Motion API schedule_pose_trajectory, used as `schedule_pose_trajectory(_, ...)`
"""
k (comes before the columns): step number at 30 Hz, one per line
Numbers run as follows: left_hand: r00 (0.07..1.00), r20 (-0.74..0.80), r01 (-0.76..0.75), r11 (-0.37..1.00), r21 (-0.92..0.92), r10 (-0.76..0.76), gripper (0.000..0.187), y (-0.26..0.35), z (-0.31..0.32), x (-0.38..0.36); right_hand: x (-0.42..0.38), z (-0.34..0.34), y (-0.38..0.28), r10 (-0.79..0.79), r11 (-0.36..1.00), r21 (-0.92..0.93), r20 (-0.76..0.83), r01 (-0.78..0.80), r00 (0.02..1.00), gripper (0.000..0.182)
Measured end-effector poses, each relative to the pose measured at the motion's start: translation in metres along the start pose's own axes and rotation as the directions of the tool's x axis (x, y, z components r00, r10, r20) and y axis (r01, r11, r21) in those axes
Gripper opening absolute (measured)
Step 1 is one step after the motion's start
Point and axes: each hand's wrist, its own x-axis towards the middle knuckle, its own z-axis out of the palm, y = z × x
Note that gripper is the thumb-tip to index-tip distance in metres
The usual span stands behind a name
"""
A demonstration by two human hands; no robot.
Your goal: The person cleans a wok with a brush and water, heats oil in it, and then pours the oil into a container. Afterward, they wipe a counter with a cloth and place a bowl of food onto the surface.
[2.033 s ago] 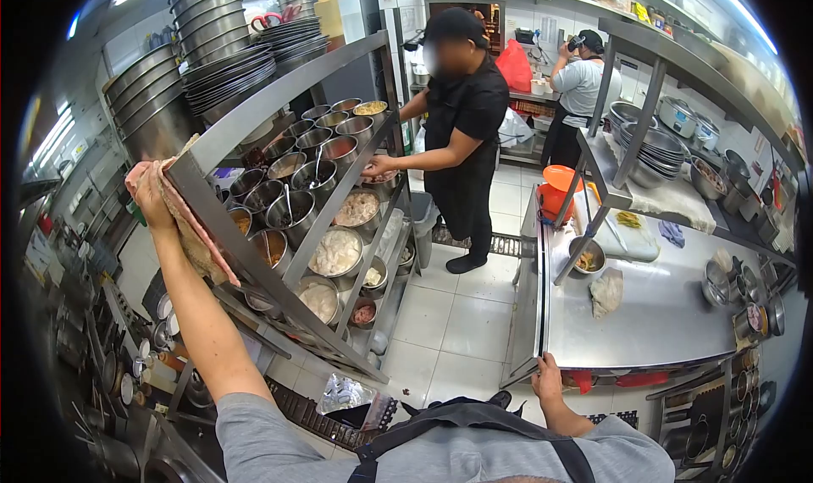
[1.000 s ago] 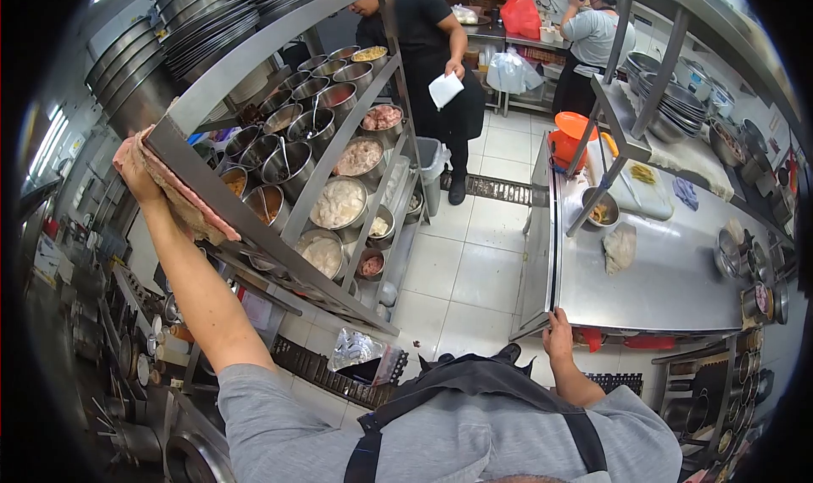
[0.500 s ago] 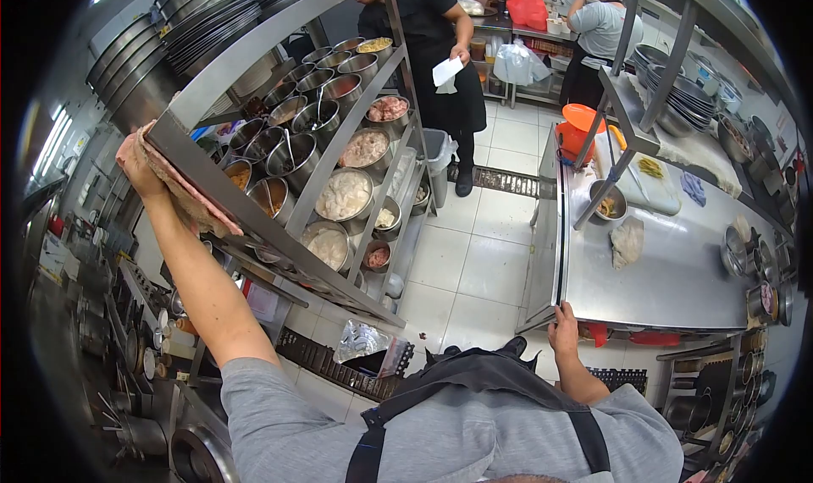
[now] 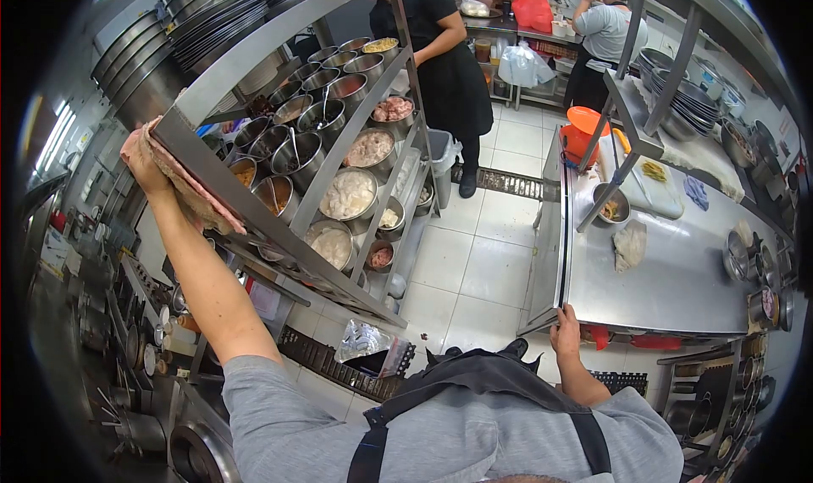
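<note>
My left hand [image 4: 146,163] is up at the left, its fingers closed on a pink and beige cloth [image 4: 188,183]. The cloth lies against the outer face of a steel shelving rack [image 4: 279,233] and hangs down along its rail. Behind the rail, steel pots [image 4: 298,157] of sauces and ingredients fill the shelf. Lower down stand containers of pale raw food [image 4: 348,193]. My right hand [image 4: 565,334] is at the near corner of a steel worktable [image 4: 677,284], fingers curled against its edge; the fingertips are partly hidden.
A crumpled cloth [image 4: 629,246], a steel bowl [image 4: 611,205], a white cutting board [image 4: 648,191] and an orange container [image 4: 580,134] are on the worktable. One person in black [image 4: 440,77] stands beyond the rack, another [image 4: 601,34] farther back. Foil [image 4: 364,341] lies low by the drain mat.
The person in black has turned toward the rack, and the white item in their hand is now mostly out of sight. My hands have hardly moved; the view has shifted slightly.
</note>
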Motion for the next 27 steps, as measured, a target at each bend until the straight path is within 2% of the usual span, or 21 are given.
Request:
schedule_pose_trajectory(4, 0.999, 0.026, 0.034, 0.999, -0.026, -0.033, 0.03, -0.002, -0.001, 0.001, 0.0, 0.001, 0.0, -0.002, 1.0, -0.011, 0.004, 0.002, 1.0, 0.046)
schedule_pose_trajectory(6, 0.999, 0.0, -0.036, 0.999, 0.029, 0.036, 0.03, 0.0, 0.001, -0.001, -0.001, 0.003, 0.002, 0.0, 0.999, -0.033, 0.0, 0.0, 1.0, 0.046)
schedule_pose_trajectory(9, 0.999, 0.05, -0.016, 0.999, 0.034, 0.014, 0.031, -0.002, -0.003, 0.001, -0.001, 0.004, 0.004, -0.001, 0.999, -0.034, 0.0, 0.001, 1.0, 0.046)
schedule_pose_trajectory(16, 0.998, 0.056, -0.012, 1.0, 0.004, 0.012, 0.032, -0.007, -0.005, 0.003, -0.001, 0.005, 0.006, -0.002, 0.999, -0.033, 0.006, 0.003, 1.0, 0.045)
schedule_pose_trajectory(22, 0.998, 0.034, 0.063, 0.995, -0.075, -0.061, 0.027, -0.02, -0.007, -0.001, 0.0, 0.005, 0.006, -0.009, 0.999, -0.041, -0.001, 0.009, 1.0, 0.046)
schedule_pose_trajectory(24, 0.998, 0.052, -0.036, 0.999, 0.034, 0.034, 0.027, -0.02, -0.007, 0.0, -0.001, 0.002, 0.002, 0.006, 0.999, -0.045, 0.01, -0.005, 1.0, 0.046)
schedule_pose_trajectory(25, 0.998, 0.055, -0.036, 0.999, 0.033, 0.034, 0.027, -0.022, -0.007, 0.0, -0.001, 0.0, -0.001, 0.008, 0.999, -0.045, 0.011, -0.007, 1.0, 0.046)
schedule_pose_trajectory(27, 0.988, 0.04, 0.156, 0.974, -0.162, -0.151, 0.032, -0.028, -0.009, -0.002, -0.001, -0.002, -0.003, 0.022, 0.999, -0.029, 0.016, -0.022, 1.0, 0.046)
